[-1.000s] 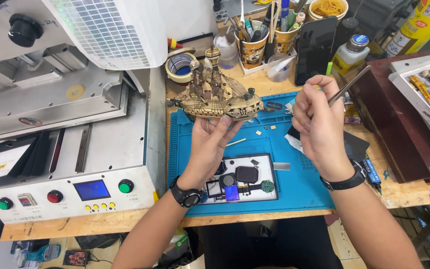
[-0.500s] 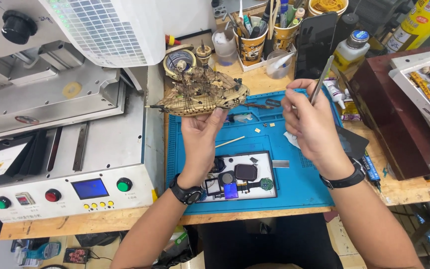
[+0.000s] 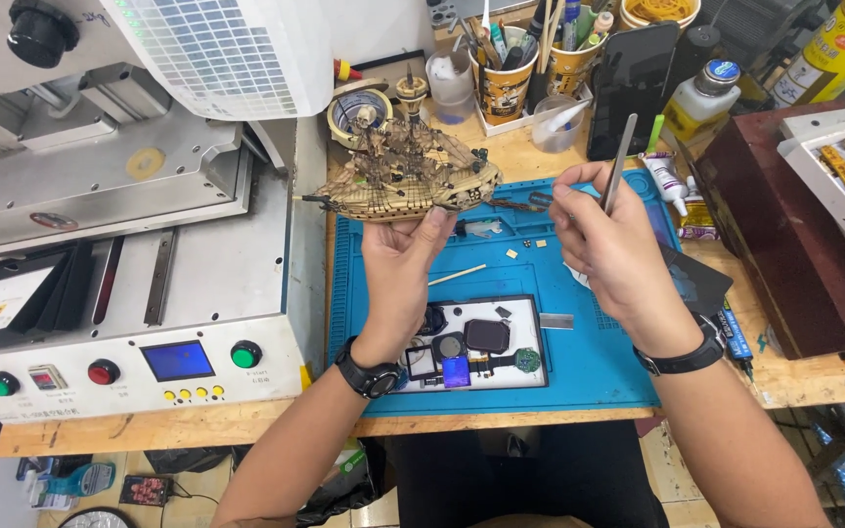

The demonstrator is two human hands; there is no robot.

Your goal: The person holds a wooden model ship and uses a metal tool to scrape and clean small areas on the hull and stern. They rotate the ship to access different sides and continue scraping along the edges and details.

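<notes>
My left hand (image 3: pixel 398 269) holds a small wooden model ship (image 3: pixel 408 176) by its hull from below, above the far left corner of a blue work mat (image 3: pixel 579 342). The ship's bow points left and its masts lean away from me. My right hand (image 3: pixel 618 254) grips metal tweezers (image 3: pixel 620 161), which point up and away, to the right of the ship and apart from it. A thin wooden stick (image 3: pixel 457 275) and small wooden bits lie on the mat between my hands.
A grey machine with coloured buttons and a small screen (image 3: pixel 139 362) fills the left side. A white tray of small electronic parts (image 3: pixel 481 347) lies on the mat. Cups of tools (image 3: pixel 506 73), a phone (image 3: pixel 633 88), bottles and a dark red box (image 3: pixel 784 215) crowd the back and right.
My left hand has tilted the ship from upright onto a slant and shifted it left and away. My right hand with the tweezers has moved slightly left toward it.
</notes>
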